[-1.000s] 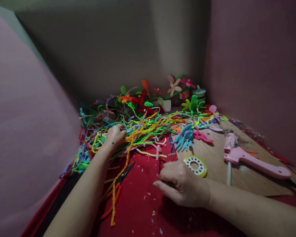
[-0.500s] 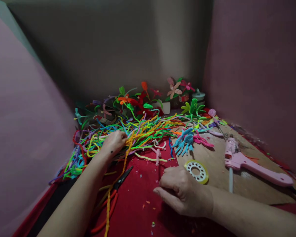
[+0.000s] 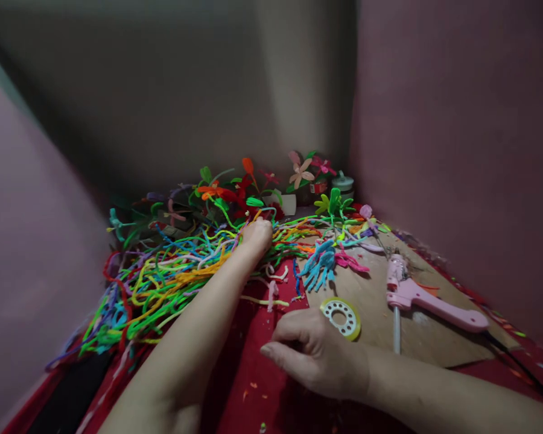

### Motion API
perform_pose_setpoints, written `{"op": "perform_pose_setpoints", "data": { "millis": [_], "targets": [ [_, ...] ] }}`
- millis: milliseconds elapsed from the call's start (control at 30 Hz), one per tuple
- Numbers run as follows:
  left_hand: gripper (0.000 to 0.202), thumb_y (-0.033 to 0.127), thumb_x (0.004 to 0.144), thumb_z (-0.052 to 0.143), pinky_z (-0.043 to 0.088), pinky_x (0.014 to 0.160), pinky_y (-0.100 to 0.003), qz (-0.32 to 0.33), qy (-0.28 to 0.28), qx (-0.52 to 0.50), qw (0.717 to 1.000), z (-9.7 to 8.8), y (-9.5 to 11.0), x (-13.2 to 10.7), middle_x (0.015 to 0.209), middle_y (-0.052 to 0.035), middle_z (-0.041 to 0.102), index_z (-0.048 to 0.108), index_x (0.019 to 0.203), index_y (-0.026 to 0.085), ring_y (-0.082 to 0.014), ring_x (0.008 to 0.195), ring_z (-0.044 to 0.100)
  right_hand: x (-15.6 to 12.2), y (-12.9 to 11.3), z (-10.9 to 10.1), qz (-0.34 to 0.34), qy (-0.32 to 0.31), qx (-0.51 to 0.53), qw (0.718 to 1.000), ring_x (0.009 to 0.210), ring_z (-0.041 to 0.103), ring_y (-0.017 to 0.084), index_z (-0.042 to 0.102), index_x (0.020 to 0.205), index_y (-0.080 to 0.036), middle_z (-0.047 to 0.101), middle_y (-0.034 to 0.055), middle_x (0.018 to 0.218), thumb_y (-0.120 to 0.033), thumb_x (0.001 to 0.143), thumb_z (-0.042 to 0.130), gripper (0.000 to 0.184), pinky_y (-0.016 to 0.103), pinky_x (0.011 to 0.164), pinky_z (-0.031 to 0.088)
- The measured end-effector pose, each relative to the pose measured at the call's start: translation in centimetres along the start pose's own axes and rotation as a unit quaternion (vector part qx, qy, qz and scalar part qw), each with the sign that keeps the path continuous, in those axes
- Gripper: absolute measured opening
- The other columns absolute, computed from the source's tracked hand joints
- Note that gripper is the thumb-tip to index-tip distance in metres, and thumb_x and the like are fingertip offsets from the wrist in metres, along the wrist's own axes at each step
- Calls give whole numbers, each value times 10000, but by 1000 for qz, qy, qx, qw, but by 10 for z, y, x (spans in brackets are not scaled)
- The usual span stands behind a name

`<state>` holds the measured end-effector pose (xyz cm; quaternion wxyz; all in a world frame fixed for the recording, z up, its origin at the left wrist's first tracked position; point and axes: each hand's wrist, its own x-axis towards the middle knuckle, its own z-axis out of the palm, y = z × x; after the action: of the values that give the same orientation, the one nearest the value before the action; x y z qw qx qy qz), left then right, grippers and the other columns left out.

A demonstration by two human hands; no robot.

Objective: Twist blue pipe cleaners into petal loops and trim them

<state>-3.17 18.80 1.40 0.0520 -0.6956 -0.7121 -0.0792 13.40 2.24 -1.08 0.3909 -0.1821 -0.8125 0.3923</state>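
Room to pass over the red cloth [image 3: 235,361]; fuzzy-stem pile [image 3: 163,283] blocks left and ahead, glue gun [image 3: 428,301] right

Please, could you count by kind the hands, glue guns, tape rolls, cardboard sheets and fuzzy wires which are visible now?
Left hand and right hand: 2
Glue gun: 1
Tape roll: 1
Cardboard sheet: 1
Fuzzy wires: too tangled to count
Total, without the wires: 5

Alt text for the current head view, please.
The left hand is at a pile of colorful fuzzy stems; the right hand is loosely curled beside a tape roll. A pink glue gun lies on a brown board.
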Motion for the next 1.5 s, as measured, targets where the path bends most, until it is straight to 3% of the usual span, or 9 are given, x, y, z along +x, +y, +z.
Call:
{"op": "perform_pose_setpoints", "data": {
  "millis": [233, 333, 433, 533, 700, 967, 1267, 1400, 1500],
  "targets": [
    [270, 285, 893, 453, 474, 779, -360, -7, 92, -53, 994, -3, -12, -4, 994, -111, 639, 576, 1082, 136, -209, 895, 609, 20, -14, -35, 169, 77, 374, 909, 411, 467, 67, 576, 588, -136, 537, -18, 479, -364, 782, 602, 301, 192, 436, 368],
    [252, 288, 906, 392, 434, 750, -284, 51, 130, -95, 986, -8, -15, -21, 890, -71, 669, 602, 997, 181, -180, 828, 615, 37, -4, -49, 198, 198, 403, 872, 447, 498, 69, 632, 780, -118, 603, -1, 550, -289, 742, 637, 175, 187, 451, 392],
    [241, 305, 905, 383, 410, 780, -240, 116, 153, -136, 972, -11, -14, -39, 926, -46, 661, 602, 932, 206, -149, 864, 594, 61, 13, -54, 250, 249, 358, 864, 445, 496, 80, 572, 1071, -96, 624, -5, 609, -188, 672, 673, 421, 209, 446, 398],
    [217, 287, 898, 394, 408, 777, -228, 154, 164, -167, 960, -9, -11, -52, 911, -49, 651, 592, 893, 199, -141, 853, 585, 86, 36, -50, 228, 247, 273, 901, 430, 459, 77, 575, 1119, -103, 576, -47, 580, -253, 662, 689, 494, 217, 431, 376],
    [198, 282, 897, 404, 420, 689, -222, 154, 165, -201, 953, -4, -6, -59, 807, -30, 639, 582, 910, 196, -131, 739, 581, 105, 62, -40, 149, 274, 152, 938, 445, 421, 66, 606, 603, -137, 483, -55, 478, -338, 711, 624, 229, 201, 433, 329],
    [187, 256, 878, 465, 447, 787, -303, 105, 133, -235, 957, 6, -28, -38, 891, -39, 649, 629, 916, 176, -164, 839, 588, 92, 32, -78, 119, 418, 156, 887, 421, 494, 71, 596, 733, -139, 561, -29, 567, -265, 745, 573, 128, 198, 413, 415],
    [321, 330, 867, 519, 496, 832, -411, 83, 62, -327, 939, 14, -26, -31, 1175, -91, 561, 545, 1147, 176, -198, 993, 572, 51, -24, -137, -69, 592, 88, 798, 416, 526, 83, 581, 732, -139, 553, -14, 550, -171, 818, 512, 115, 225, 427, 414],
    [196, 227, 810, 577, 469, 842, -332, 87, 81, -427, 896, -4, -1, -48, 1011, -76, 619, 619, 995, 179, -186, 959, 578, 45, -41, -126, -71, 541, 150, 825, 444, 553, 97, 578, 739, -144, 569, -6, 572, -166, 819, 511, 106, 245, 453, 444],
    [438, 244, 734, 650, 490, 649, -267, 114, 42, -516, 848, -23, 17, -73, 837, -28, 635, 541, 1156, 196, -153, 742, 618, 46, -32, -104, -2, 484, 244, 840, 439, 545, 81, 572, 754, -147, 575, -24, 573, -213, 801, 545, 85, 214, 442, 449]
  ]
}}
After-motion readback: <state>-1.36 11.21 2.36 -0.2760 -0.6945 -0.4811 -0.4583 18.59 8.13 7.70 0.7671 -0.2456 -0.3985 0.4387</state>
